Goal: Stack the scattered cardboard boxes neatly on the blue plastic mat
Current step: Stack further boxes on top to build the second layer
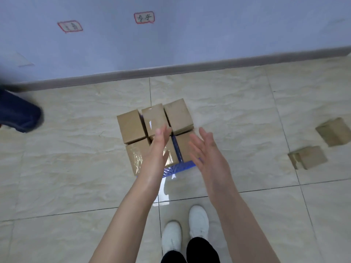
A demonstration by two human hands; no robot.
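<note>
Cardboard packed on the mat, both hands empty

Cardboard boxes sat bunched in two rows on the blue plastic mat, its near edge peeking out and a blue strip showing between two near-row boxes. Left hand stretched flat over the cluster, fingers straight, gripping nothing; whether it touched a box could not be told. Right hand was spread wide just right of it, palm turned inward, equally empty. Well off to the right, two loose boxes lay on the tiled floor, apart from the mat. White shoes stood near, a dark shoe at far left
</note>
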